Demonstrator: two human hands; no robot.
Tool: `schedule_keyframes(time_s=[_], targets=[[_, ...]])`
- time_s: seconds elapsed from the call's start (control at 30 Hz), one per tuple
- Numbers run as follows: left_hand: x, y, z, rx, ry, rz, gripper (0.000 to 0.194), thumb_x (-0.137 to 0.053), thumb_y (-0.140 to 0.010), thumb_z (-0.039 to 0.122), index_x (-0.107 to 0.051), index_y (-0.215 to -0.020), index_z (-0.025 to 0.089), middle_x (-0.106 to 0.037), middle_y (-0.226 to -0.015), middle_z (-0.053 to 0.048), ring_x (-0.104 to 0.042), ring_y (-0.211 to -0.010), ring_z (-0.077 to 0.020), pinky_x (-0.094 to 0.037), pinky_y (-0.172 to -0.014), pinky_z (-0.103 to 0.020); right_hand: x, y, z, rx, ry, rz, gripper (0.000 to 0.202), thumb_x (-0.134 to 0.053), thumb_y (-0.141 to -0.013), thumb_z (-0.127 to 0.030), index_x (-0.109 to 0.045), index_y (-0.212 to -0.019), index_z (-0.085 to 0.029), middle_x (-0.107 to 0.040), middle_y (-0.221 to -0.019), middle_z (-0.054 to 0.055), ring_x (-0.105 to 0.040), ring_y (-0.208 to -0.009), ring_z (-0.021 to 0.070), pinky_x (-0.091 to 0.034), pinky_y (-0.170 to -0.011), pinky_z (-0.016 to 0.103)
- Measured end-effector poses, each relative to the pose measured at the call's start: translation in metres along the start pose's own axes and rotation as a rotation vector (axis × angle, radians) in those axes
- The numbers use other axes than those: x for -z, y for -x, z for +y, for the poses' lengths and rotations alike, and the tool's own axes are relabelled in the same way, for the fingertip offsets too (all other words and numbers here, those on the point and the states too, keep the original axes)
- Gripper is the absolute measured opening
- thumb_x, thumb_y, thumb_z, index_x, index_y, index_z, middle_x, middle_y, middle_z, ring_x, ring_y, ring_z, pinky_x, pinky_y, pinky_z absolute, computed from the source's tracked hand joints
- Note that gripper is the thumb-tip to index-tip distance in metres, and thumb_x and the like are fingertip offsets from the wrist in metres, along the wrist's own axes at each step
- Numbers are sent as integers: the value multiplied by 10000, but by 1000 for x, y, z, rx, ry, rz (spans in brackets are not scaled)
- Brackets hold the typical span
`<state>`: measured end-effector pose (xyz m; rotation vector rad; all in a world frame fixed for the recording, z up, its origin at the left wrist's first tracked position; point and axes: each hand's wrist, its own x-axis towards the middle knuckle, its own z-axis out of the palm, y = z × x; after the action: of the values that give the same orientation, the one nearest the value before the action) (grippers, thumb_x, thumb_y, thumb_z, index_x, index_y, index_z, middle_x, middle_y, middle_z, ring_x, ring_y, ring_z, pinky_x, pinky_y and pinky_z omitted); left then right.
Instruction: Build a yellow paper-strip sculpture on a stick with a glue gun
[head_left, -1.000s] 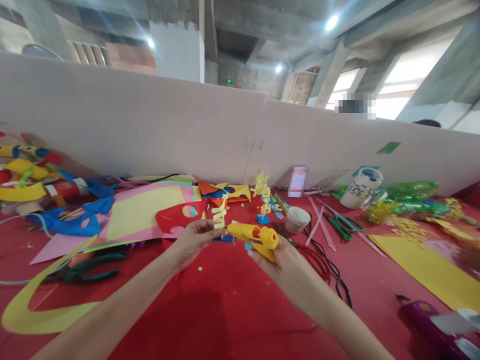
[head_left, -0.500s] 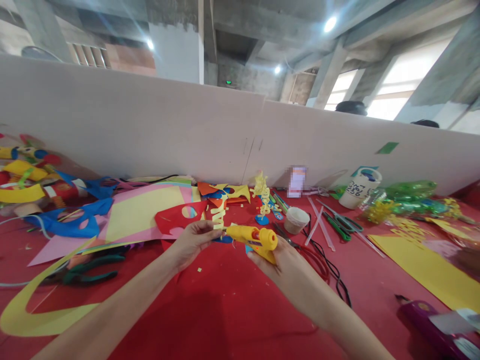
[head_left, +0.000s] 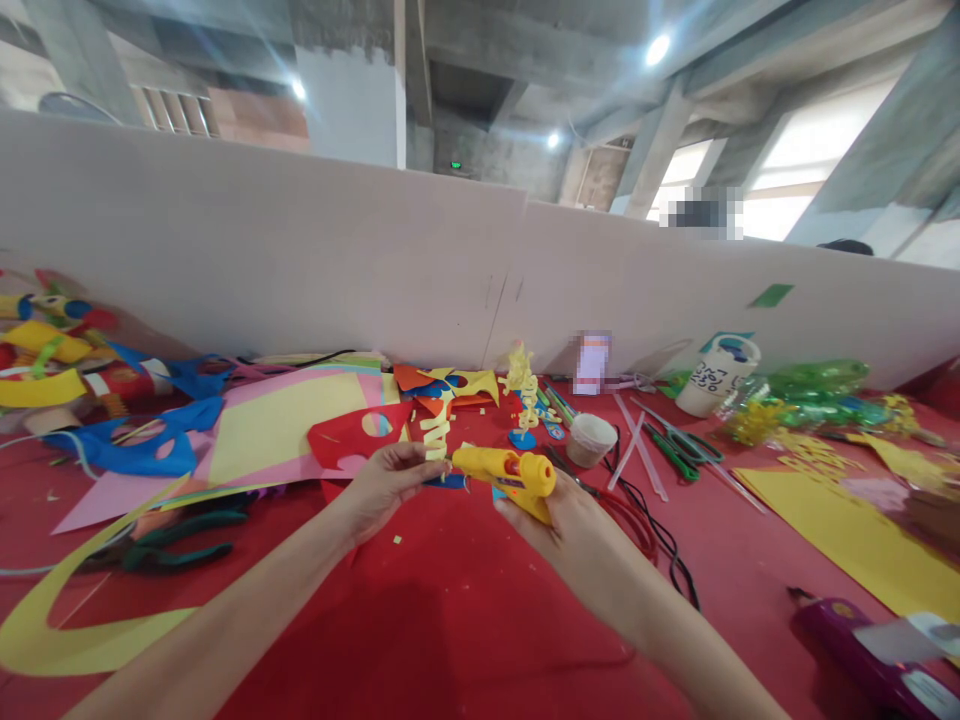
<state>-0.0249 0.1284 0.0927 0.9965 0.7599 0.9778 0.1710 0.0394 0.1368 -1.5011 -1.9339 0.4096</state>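
A yellow glue gun (head_left: 502, 472) is held in my right hand (head_left: 559, 525), its nozzle pointing left. My left hand (head_left: 390, 485) is closed at the nozzle tip, pinching something small whose shape I cannot make out. Just above those fingertips stands a pale yellow piece with short crosswise strips (head_left: 435, 432). Part of a blue base (head_left: 450, 482) shows beneath the nozzle. Behind the gun, a yellow twisted figure (head_left: 527, 395) rises upright from a round blue base (head_left: 523, 439).
A white cup (head_left: 592, 438), clear sticks, cables and green-handled scissors (head_left: 673, 452) lie to the right. Farther right are a yellow sheet (head_left: 825, 530) and a purple tool (head_left: 847, 640). Coloured sheets, a red mask (head_left: 349, 440), a blue mask (head_left: 154, 445) and pliers (head_left: 184, 540) are left.
The whole view has shifted very slightly. Both hands and the glue gun keep nearly the same pose, with the nozzle still at my left fingertips.
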Motion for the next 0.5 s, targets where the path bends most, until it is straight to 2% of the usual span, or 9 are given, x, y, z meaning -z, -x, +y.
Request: schedule_keyframes(time_s=[0.2,0.33,0.5], targets=[[-1,0,1,2,16,31,218,-814,-512,201,-698,-691,152,-710,-705,-5,-640,-698,-116,-490,-729,-224,4,0,-1,-5,4,-18,229,-479,-834,-324,-580,-990,-191,-645,-905,67,-601,-872,232,-483,-761,363],[1,0,1,2,20,51,233,-806,-523,184,-701,-730,153,-713,-728,-16,-645,-715,-127,-490,-733,-237,13,-2,-2,-22,-18,-62,225,-472,-841,-353,-598,-937,-192,-646,-829,55,-615,-764,210,-494,-685,333],[3,-1,2,-1,54,121,239,-807,-512,160,-689,-719,158,-699,-681,5,-644,-697,-121,-492,-745,-243,22,-6,1,-20,-2,-13,203,-466,-832,-339,-582,-803,-176,-626,-740,47,-595,-665,189,-487,-608,306]])
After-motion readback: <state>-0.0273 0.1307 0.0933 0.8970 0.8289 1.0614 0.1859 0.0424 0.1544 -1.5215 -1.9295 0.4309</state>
